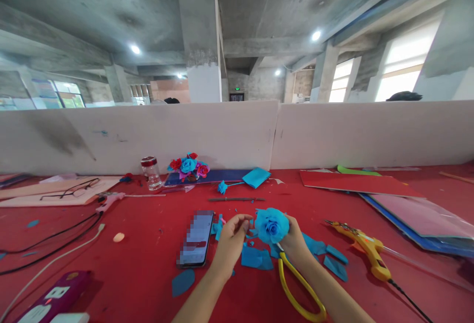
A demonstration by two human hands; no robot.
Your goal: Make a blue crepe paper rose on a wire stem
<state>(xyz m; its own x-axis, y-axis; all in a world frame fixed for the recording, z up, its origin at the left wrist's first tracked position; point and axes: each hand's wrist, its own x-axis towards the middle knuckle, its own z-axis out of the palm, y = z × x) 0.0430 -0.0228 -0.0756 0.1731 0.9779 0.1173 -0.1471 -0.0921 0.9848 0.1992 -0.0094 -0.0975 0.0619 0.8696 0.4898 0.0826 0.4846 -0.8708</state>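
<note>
A blue paper flower with layered, curled petals is held over the table by my right hand, whose fingers are mostly hidden behind the bloom. Just left of the flower, my left hand has its thumb and fingers pinched together; whatever is between them is too small to make out. Yellow-handled scissors lie beneath my right hand, their blades largely hidden. Blue paper pieces are scattered below the flower, with a cut blue petal farther left.
A phone lies left of my hands. On the right rests a yellow glue gun; a pink glue gun is at left. A flower arrangement and a glass jar stand near the white partition. Coloured sheets are stacked right.
</note>
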